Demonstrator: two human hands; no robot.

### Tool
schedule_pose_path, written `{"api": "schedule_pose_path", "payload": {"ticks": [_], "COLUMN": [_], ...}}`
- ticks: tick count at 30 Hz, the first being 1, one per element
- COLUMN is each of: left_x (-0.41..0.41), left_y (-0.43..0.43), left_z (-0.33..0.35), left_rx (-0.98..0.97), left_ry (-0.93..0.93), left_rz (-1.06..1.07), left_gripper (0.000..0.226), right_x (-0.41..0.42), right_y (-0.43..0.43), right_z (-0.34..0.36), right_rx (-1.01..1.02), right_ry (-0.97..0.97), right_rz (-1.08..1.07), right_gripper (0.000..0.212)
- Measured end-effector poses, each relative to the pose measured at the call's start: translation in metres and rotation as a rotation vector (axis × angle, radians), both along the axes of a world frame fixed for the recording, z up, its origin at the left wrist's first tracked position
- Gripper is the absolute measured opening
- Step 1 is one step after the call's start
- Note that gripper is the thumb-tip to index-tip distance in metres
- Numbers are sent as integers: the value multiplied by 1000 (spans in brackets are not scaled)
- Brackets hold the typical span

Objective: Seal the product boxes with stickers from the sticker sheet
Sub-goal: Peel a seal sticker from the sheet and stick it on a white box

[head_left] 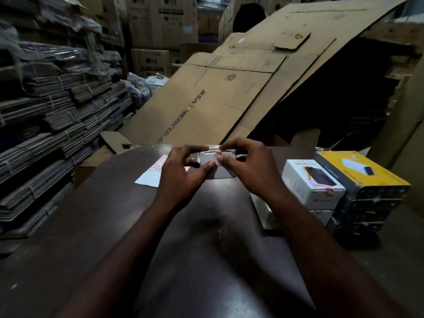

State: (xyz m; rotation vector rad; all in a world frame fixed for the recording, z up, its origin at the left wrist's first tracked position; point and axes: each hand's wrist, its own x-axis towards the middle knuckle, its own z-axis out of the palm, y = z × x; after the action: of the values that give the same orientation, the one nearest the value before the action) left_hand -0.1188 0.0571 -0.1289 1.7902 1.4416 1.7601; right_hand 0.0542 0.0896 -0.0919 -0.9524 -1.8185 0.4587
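A small grey-white product box (219, 169) stands tilted on the dark table (114, 226), held between both hands. My left hand (181, 171) grips its left side, thumb on the front face. My right hand (247, 164) grips the right side, with thumb and fingertips pressed at the top flap seam. The sticker sheet (152, 173), white with pink stickers, lies flat on the table behind my left hand, partly hidden by it. Whether a sticker sits under my fingertips is too small to tell.
At the right stand a white box (312, 180) stacked on other white boxes and a yellow-topped box (360, 173) on a dark stack. Large flattened cartons (229, 92) lean beyond the table's far edge. Bundled flat cardboard (46, 115) fills the left.
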Motion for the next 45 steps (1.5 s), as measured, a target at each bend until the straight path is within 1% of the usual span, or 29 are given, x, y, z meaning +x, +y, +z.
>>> {"api": "schedule_pose_path", "payload": {"ticks": [4,9,13,22,26,29,34,38,45], "left_x": [1,-2,-4,-15,-16,-15,-17,-20,-15], "left_y": [-2,-3,-4,-8,-10,-9,-5,-4,-9], "left_z": [-1,6,8,16,21,19,13,13,16], "left_rx": [10,21,57,126,141,149,110,89,57], "left_ry": [41,126,196,280,282,306,313,328,382], "left_rz": [-15,6,26,47,49,44,56,60,89], "left_gripper": [29,34,36,36,37,37,35,36,35], "right_x": [3,7,8,5,3,1,-5,-11,-12], "right_y": [-1,2,6,2,3,5,4,4,1], "right_z": [-3,-1,-5,2,3,2,-1,-1,-2], "right_rx": [21,31,55,-67,-117,-127,-105,-145,-160], "right_ry": [-39,-63,-164,-69,3,-4,-48,-37,-92], "right_rz": [-21,-3,18,102,85,49,2,-29,-78], "right_gripper": [12,16,23,13,10,13,3,4,10]}}
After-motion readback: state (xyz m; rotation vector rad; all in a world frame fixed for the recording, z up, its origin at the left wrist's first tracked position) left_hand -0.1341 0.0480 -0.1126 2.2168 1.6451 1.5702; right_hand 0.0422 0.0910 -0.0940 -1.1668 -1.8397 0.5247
